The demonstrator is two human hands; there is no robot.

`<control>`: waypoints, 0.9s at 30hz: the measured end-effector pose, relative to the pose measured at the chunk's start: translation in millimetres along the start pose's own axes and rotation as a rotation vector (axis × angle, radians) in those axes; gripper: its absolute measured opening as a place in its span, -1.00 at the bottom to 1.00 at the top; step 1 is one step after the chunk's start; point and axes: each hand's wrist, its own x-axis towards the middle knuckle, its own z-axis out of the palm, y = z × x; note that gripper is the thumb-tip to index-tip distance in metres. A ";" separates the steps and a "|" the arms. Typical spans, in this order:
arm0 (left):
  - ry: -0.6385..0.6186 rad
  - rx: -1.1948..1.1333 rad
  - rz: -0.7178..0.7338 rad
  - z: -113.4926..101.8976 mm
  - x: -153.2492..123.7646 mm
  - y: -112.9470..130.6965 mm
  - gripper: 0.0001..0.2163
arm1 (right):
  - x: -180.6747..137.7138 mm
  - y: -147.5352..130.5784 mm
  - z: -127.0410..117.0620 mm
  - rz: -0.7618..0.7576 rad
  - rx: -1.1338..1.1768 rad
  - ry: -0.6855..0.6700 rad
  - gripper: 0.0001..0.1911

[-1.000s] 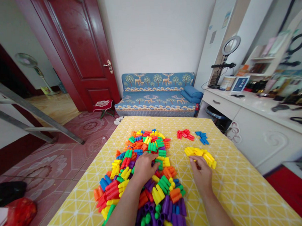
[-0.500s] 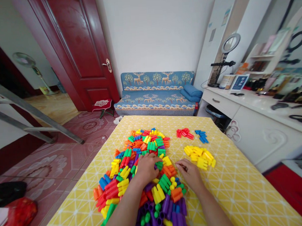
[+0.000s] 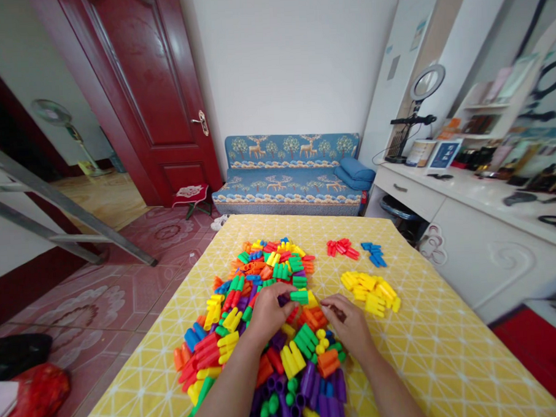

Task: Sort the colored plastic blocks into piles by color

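Observation:
A green plastic building block (image 3: 299,297) is pinched between the thumb and fingers of my left hand (image 3: 271,310), just above a large heap of mixed building blocks (image 3: 292,358). My right hand (image 3: 350,321) is at the heap's right edge, its fingers curled with thumb and fingertips close together. Whatever those fingers may hold is too small or hidden to make out. A yellow block (image 3: 313,299) shows between the two hands. Right of the heap lie separate groups of yellow blocks (image 3: 371,290), red blocks (image 3: 343,248) and blue blocks (image 3: 374,254).
All the blocks lie on a table with a yellow patterned cloth (image 3: 450,348). Beyond it stands a blue sofa (image 3: 293,183). A white dresser (image 3: 500,235) is to the right, and a metal ladder (image 3: 80,217) stands to the left.
My left hand has taken hold of a green block and lifted it slightly from the heap. My right hand has stayed nearly in place, its fingers still curled.

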 end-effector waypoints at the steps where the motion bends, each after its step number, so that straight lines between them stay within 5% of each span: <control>1: 0.005 -0.045 0.011 -0.5 -0.1 0.3 -0.74 | 0.3 -4.9 1.1 0.000 0.025 0.004 -0.79; 9: -0.051 -0.116 0.104 -1.0 -2.1 4.5 -0.85 | 0.6 -30.9 12.5 -0.017 0.173 -0.020 -0.68; 16: -0.172 -0.065 0.146 -3.7 -2.4 11.3 -0.87 | 0.1 -31.2 15.9 -0.050 0.209 -0.003 -0.79; 27: -0.114 -0.046 0.107 -2.4 -2.1 7.1 -0.88 | -2.6 -26.2 17.4 0.080 0.310 0.081 -0.75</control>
